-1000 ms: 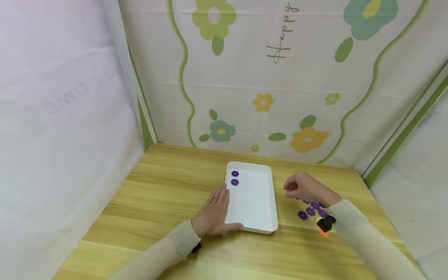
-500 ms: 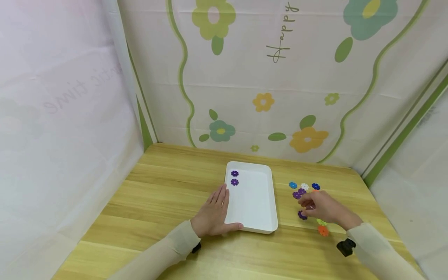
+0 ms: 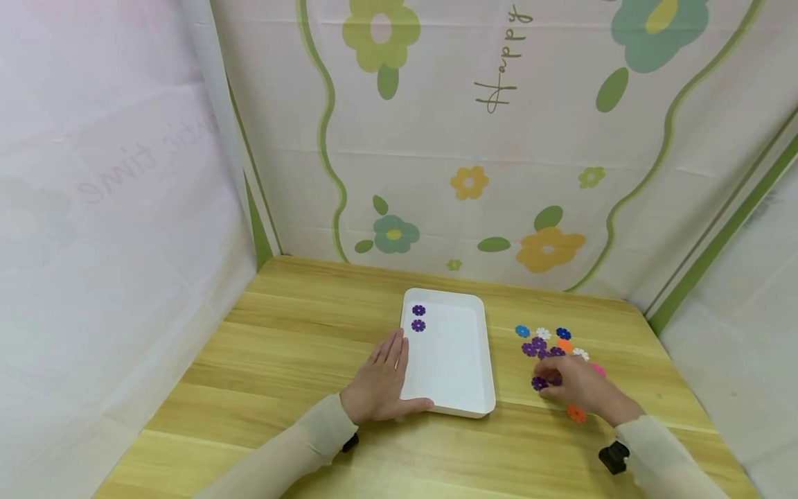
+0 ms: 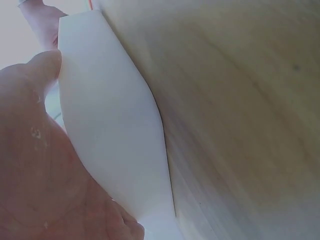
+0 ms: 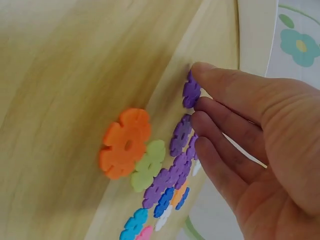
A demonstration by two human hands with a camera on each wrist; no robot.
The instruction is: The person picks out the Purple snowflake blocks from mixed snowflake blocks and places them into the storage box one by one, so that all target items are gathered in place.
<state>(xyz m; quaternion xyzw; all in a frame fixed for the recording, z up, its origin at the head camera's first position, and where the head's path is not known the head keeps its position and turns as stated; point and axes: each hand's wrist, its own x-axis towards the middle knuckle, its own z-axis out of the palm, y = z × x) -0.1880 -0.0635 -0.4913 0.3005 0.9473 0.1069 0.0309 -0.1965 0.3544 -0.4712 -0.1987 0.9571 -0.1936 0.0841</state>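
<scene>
A shallow white tray (image 3: 445,367) lies on the wooden table, two purple flower-shaped discs (image 3: 418,325) in its far left corner. My left hand (image 3: 377,388) rests at its near left corner, fingers straight along the side and thumb over the front edge; the left wrist view shows the palm against the tray's wall (image 4: 110,115). Right of the tray, my right hand (image 3: 582,381) is low over a loose group of discs. Its thumb and index finger pinch one purple flower-shaped disc (image 5: 191,91) by opposite edges, down at the tabletop. The hand hides part of the group in the head view.
Around the right hand lie more purple discs (image 3: 537,344), a light blue disc (image 3: 521,331), a dark blue disc (image 3: 563,333), white ones (image 3: 543,333) and an orange disc (image 3: 576,414). A yellow-green disc (image 5: 149,166) shows in the right wrist view. Printed fabric walls (image 3: 436,138) enclose the table.
My right hand has moved from beside the tray, right and nearer, down to the discs, and its fingertips have closed on a purple disc. The left hand and tray have stayed still.
</scene>
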